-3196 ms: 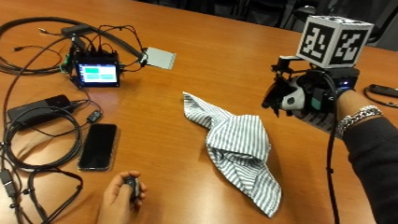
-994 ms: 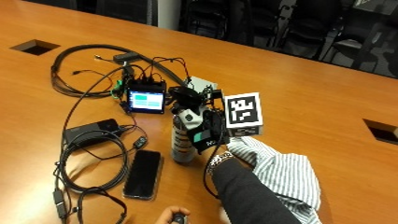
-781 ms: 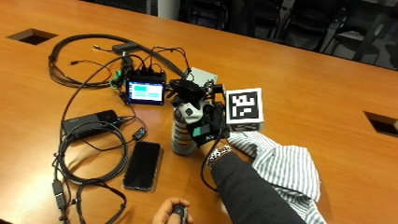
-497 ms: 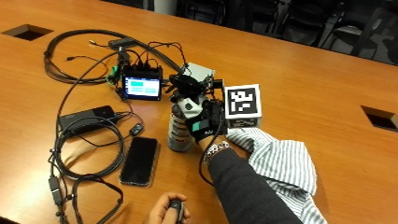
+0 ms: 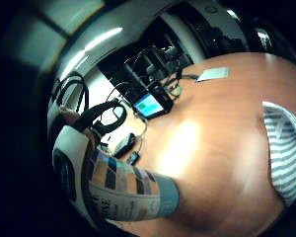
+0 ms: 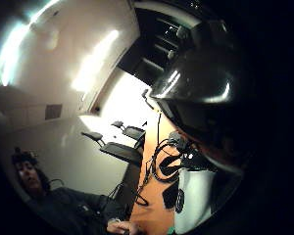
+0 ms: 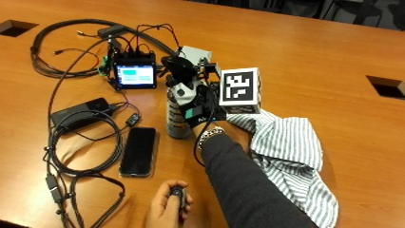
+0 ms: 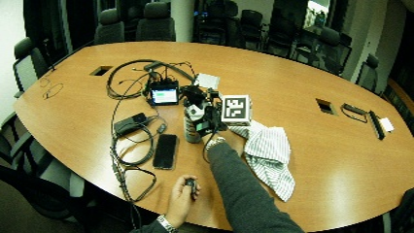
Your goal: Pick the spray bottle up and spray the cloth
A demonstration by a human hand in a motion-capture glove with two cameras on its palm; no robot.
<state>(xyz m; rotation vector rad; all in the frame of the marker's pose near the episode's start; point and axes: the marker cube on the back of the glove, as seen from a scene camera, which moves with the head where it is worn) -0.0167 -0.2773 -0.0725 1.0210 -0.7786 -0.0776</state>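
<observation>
We see our right hand [image 7: 201, 110] wrapped round the spray bottle [image 7: 178, 111], grasping its body as it stands upright on the counter [image 7: 303, 57] beside a phone [image 7: 139, 151]. The striped cloth [image 7: 288, 147] lies just beside the grip on the far side from the phone, so the nozzle likely must swing that way.

Spray bottle [image 7: 178, 110] upright on table; striped cloth [image 7: 288, 152] crumpled beside it.

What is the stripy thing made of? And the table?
The stripy cloth looks like soft woven fabric: it lies crumpled in folds. The table looks like wood or wood veneer with a smooth finish; it shows an orange-brown grain and reflects light.
</observation>
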